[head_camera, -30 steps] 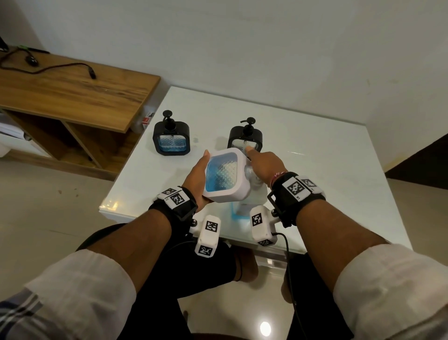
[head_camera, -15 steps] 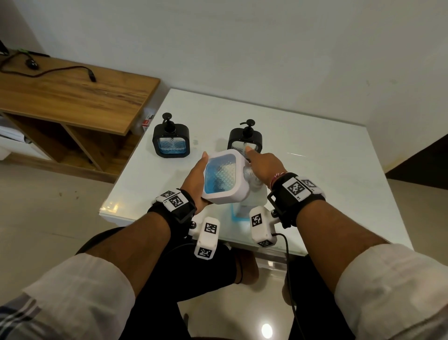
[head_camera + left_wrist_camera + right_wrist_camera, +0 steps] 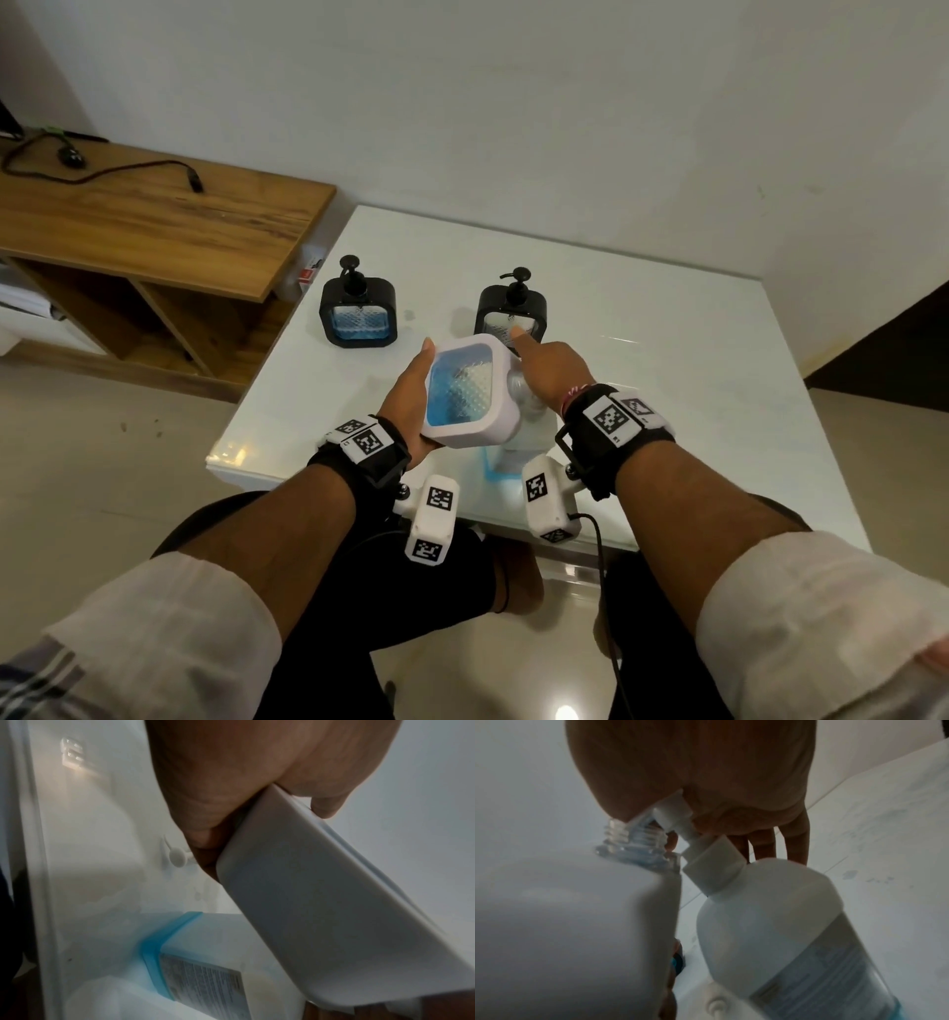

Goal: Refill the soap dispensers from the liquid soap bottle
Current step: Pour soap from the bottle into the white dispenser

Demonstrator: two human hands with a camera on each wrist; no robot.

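My left hand (image 3: 405, 395) grips a white square soap dispenser (image 3: 462, 395) with blue soap in its window, tilted above the table's near edge. Its pump is off. Its bare threaded neck (image 3: 634, 839) sits right at the nozzle of the pump head (image 3: 672, 815) of the white liquid soap bottle (image 3: 782, 923). That bottle (image 3: 516, 447) stands on the table, mostly hidden behind the dispenser. My right hand (image 3: 549, 370) rests its palm on the pump head with fingers stretched out. Two black dispensers (image 3: 358, 313) (image 3: 511, 311) stand farther back with pumps on.
A loose white pump (image 3: 177, 857) lies on the white glass table (image 3: 667, 360) near the bottle's base. A wooden shelf unit (image 3: 154, 221) with a cable on it stands to the left. A wall runs behind the table.
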